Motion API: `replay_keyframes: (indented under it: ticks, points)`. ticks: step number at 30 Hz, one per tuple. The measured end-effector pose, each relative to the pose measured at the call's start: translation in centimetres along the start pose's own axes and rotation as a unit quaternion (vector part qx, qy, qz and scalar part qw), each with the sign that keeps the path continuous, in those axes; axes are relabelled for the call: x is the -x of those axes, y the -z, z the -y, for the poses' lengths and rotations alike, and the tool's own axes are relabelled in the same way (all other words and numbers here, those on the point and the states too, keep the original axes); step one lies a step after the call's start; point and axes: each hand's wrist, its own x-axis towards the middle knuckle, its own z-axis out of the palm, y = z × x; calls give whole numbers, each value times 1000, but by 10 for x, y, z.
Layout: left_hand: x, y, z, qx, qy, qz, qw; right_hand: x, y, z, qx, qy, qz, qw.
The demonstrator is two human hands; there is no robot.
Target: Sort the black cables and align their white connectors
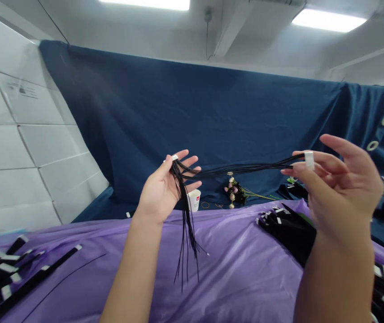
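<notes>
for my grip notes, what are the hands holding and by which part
Bundled thin black cords: the left hand pinches them at a white band above the dangling ends, the right hand at another white band at the far end.

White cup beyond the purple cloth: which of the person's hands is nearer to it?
Left. The left hand is just left of the cup in the picture, while the right hand is well off to its right.

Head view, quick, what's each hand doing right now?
Left hand: pinching the black cords by the thumb.
Right hand: pinching the same black cords at the white end piece.
</notes>
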Motion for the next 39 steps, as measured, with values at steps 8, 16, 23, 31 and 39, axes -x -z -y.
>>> replay_keyframes:
  ticks: [8, 16, 23, 31, 39]
  points:
    - [1, 4, 9, -103, 26, 49, 993, -1, -18, -9, -84, -41, -75, 993]
    - [0, 5, 10, -210, 36, 34, 976, 7, -34, -20, -121, -147, 19, 982]
    - [-2, 10, 12, -329, -5, 34, 944, 17, -45, -18, -46, -171, 183, 967]
    - [1, 9, 12, -350, 20, 80, 933, 24, -58, -20, -36, -191, 288, 938]
    - [7, 4, 9, -337, 10, 136, 932, 32, -70, -33, -52, -192, 344, 918]
